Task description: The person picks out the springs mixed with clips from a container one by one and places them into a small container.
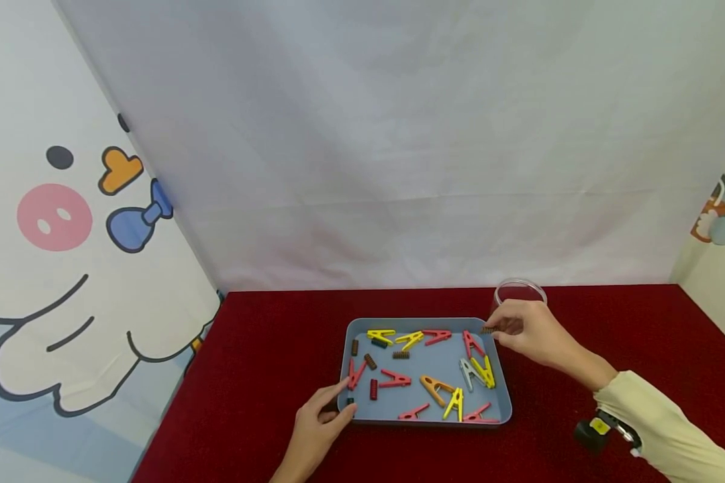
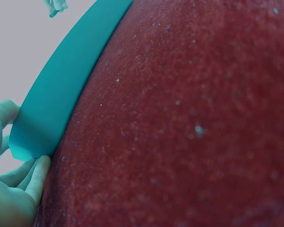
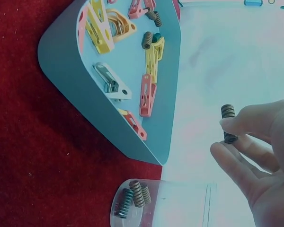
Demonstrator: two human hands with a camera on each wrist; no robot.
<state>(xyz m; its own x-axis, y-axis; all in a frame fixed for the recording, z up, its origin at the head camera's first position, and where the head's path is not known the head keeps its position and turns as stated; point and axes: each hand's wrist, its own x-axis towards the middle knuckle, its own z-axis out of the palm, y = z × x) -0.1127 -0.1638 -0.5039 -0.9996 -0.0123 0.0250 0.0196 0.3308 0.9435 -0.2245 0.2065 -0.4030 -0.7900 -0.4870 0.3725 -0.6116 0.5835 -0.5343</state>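
My right hand (image 1: 528, 330) pinches a brown coil spring (image 3: 228, 111) between thumb and fingers, over the back right corner of the blue-grey tray (image 1: 507, 402). Just behind that hand stands a clear plastic jar (image 1: 521, 282); in the right wrist view several springs (image 3: 137, 194) lie in it. My left hand (image 1: 315, 426) grips the tray's front left corner, its thumb and fingers on either side of the wall (image 2: 52, 104). In the tray lie loose springs, such as a dark red one (image 1: 373, 390) and a brown one (image 1: 401, 355).
Spring clamps share the tray: red (image 1: 395, 380), yellow (image 1: 454, 404), orange (image 1: 436, 389) and a whitish one (image 1: 467, 373). A dark red cloth (image 1: 266, 376) covers the table. Pale curtains (image 1: 399, 147) hang behind it, with a cartoon print at the left.
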